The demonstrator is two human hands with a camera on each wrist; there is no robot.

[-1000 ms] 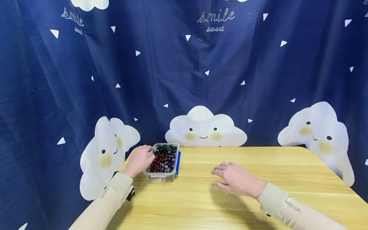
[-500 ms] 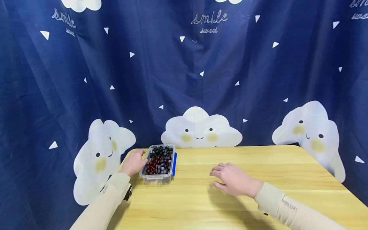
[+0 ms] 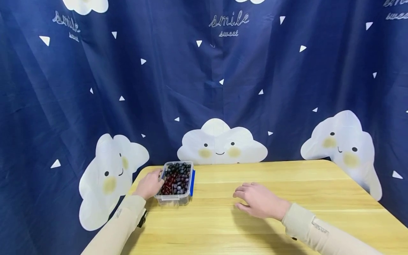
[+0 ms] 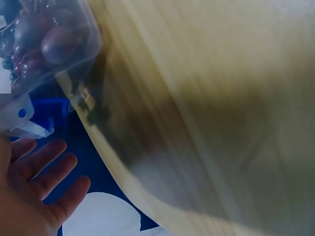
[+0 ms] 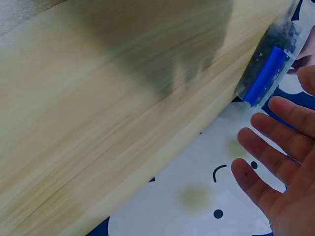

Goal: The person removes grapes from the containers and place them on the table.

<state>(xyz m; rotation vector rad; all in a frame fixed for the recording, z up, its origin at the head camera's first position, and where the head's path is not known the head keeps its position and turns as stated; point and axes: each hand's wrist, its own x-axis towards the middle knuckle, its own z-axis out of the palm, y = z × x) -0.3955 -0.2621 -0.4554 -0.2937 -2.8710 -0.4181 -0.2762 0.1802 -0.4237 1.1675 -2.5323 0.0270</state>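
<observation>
A clear plastic food container (image 3: 173,202) with grapes in it stands at the far left of the table in the head view. Dark, red and purple grapes (image 3: 176,177) show inside, and a blue clip (image 3: 192,182) runs down its right side. My left hand (image 3: 149,185) is at the container's left side, its thumb at the rim. In the left wrist view that hand's fingers (image 4: 54,164) are spread, close below a clear corner flap and a blue part (image 4: 51,110). My right hand (image 3: 259,201) hovers over the middle of the table, holding nothing, its fingers (image 5: 270,152) loosely extended.
The wooden table (image 3: 223,226) has rounded far corners, and its back edge lies close to a dark blue curtain (image 3: 197,88) printed with white clouds. A dark object (image 3: 142,219) shows by the left cuff.
My left hand has drawn back from over the container's rim to its left side, then come in close against it. The right hand stays in place. The head view has shifted slightly.
</observation>
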